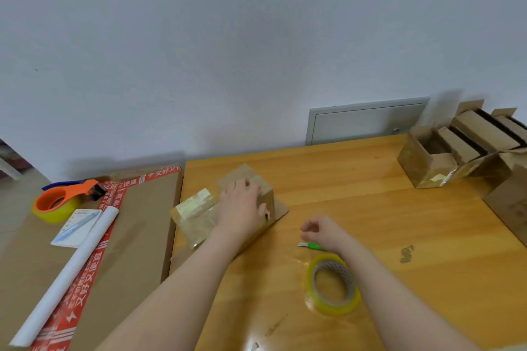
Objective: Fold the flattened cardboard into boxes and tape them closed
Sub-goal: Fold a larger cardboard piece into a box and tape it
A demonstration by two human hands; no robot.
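My left hand (242,208) lies flat on top of the small cardboard box (199,219), fingers straight and spread, pressing it onto the bench (370,208). The box sits near the bench's left edge, well apart from the open boxes (427,162) at the far right. My right hand (319,229) hovers just above the green cutter (312,246), near the tape roll (333,308). Its fingers are loosely curled, but the tips are blurred, so I cannot tell whether they pinch anything. I judge the box light and hollow: stiff along its edges, soft in the middle of each panel, and slick where glossy tape covers its side. It would likely skate on this smooth wood, so I'd grip it by opposite walls close to the corners
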